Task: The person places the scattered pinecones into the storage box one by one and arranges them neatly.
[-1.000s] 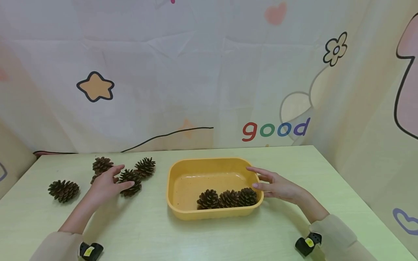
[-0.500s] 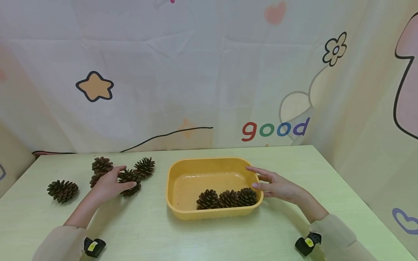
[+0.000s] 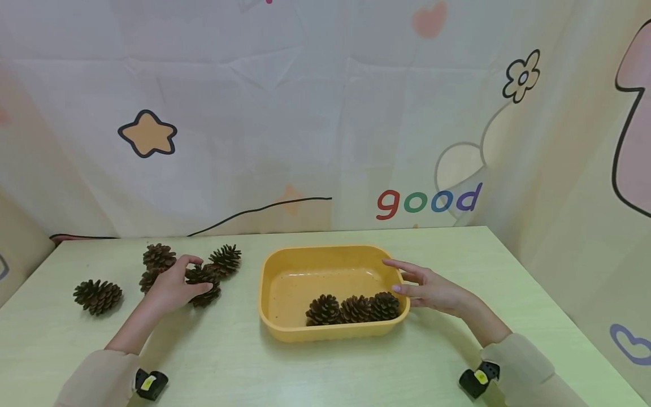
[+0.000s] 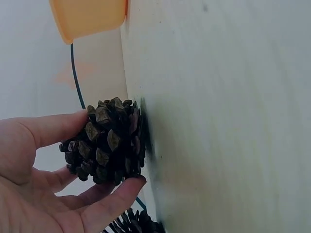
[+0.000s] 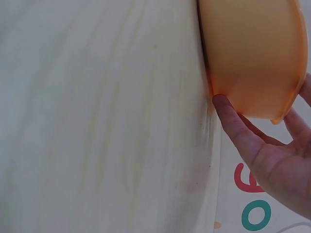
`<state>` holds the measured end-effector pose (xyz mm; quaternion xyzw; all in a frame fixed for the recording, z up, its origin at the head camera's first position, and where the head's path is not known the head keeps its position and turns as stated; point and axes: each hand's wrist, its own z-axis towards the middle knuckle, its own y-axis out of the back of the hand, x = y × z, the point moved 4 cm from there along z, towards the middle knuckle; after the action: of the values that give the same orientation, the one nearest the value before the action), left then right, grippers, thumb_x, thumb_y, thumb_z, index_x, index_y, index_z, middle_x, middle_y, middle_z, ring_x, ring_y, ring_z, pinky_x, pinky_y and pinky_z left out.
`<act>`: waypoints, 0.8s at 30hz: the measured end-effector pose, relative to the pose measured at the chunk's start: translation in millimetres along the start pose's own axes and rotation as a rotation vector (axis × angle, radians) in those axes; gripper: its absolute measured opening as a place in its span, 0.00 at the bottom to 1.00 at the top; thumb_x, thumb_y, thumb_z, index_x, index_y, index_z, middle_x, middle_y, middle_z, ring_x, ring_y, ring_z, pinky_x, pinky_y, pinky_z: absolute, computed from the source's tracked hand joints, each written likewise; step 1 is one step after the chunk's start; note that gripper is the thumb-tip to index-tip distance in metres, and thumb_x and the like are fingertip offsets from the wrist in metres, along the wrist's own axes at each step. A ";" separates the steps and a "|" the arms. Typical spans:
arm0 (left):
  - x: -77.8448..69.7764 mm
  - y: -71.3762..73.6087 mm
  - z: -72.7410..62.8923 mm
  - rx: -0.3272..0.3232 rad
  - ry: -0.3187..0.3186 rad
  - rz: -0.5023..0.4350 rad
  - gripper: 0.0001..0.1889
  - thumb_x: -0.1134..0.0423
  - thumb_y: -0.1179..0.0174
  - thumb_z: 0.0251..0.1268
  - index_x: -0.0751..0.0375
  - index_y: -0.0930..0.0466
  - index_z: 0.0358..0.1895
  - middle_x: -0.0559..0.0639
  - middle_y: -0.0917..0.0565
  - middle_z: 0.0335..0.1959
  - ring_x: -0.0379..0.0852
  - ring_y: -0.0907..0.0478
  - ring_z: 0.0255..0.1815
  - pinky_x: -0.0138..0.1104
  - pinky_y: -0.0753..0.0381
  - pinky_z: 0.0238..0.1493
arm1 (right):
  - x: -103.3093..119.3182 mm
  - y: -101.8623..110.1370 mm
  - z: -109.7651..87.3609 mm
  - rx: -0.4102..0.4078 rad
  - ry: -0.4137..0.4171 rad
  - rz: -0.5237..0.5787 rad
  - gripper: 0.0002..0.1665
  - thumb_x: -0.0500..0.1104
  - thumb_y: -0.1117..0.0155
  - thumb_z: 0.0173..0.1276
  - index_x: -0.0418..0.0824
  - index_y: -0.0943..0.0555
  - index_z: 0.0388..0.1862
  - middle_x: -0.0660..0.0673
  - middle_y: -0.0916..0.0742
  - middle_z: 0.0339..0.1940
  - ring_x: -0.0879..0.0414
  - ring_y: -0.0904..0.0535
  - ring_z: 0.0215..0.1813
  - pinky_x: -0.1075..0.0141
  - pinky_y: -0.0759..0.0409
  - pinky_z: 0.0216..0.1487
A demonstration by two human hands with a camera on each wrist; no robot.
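Observation:
My left hand (image 3: 175,287) is at the cluster of brown pine cones on the table's left side. Its thumb and fingers hold one pine cone (image 4: 104,145) from opposite sides, close against the tabletop in the left wrist view. Just beyond it lies another pine cone (image 3: 226,260). My right hand (image 3: 436,291) grips the right end of a yellow plastic tub (image 3: 325,334), with thumb and forefinger over the rim. In the right wrist view, other fingers (image 5: 238,128) lie along the tub's outer wall. Three pine cones (image 3: 355,310) sit in a row along the tub's near side.
Behind my left hand are two pine cones (image 3: 159,257), one partly hidden by it. A separate pine cone (image 3: 98,297) lies farther left. The pale wooden table (image 3: 325,373) meets a printed cloth backdrop (image 3: 285,130) at its far edge.
My left hand has moved slightly right, and its fingers have closed in around the pine cone. The right hand and the tub have stayed in place.

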<state>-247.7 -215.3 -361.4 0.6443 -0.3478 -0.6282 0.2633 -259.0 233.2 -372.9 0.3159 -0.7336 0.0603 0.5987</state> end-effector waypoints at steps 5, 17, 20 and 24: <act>0.1 1.4 -0.7 -0.016 0.001 0.008 0.33 0.53 0.41 0.59 0.67 0.43 0.62 0.76 0.36 0.57 0.70 0.32 0.49 0.49 0.26 0.35 | 0.0 0.5 0.3 -0.005 -0.001 -0.015 0.40 0.47 0.42 0.65 0.45 0.48 0.72 0.29 0.50 0.71 0.34 0.40 0.66 0.55 0.24 0.53; -5.7 5.0 -10.9 -0.054 -0.040 -0.004 0.33 0.55 0.39 0.58 0.67 0.42 0.61 0.76 0.34 0.56 0.70 0.33 0.52 0.52 0.26 0.39 | -0.1 0.4 0.3 -0.007 -0.002 -0.015 0.41 0.48 0.41 0.65 0.45 0.48 0.72 0.29 0.50 0.71 0.33 0.40 0.65 0.54 0.24 0.52; -7.5 4.9 -14.5 -0.062 -0.051 -0.016 0.33 0.55 0.39 0.58 0.66 0.41 0.62 0.75 0.33 0.56 0.69 0.32 0.51 0.50 0.25 0.37 | -0.4 0.3 0.4 -0.004 0.000 -0.014 0.41 0.48 0.41 0.65 0.45 0.48 0.72 0.29 0.50 0.71 0.33 0.41 0.66 0.54 0.24 0.53; -10.0 5.3 -18.6 -0.073 -0.061 -0.025 0.33 0.54 0.38 0.57 0.65 0.40 0.62 0.75 0.33 0.56 0.64 0.28 0.44 0.46 0.25 0.34 | -0.5 0.3 0.2 0.000 0.005 -0.011 0.41 0.48 0.41 0.65 0.45 0.48 0.72 0.29 0.50 0.71 0.34 0.40 0.65 0.55 0.24 0.53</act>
<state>-229.6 -212.6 -349.6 0.6191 -0.3245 -0.6629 0.2681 -259.3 233.5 -373.3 0.3199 -0.7303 0.0577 0.6008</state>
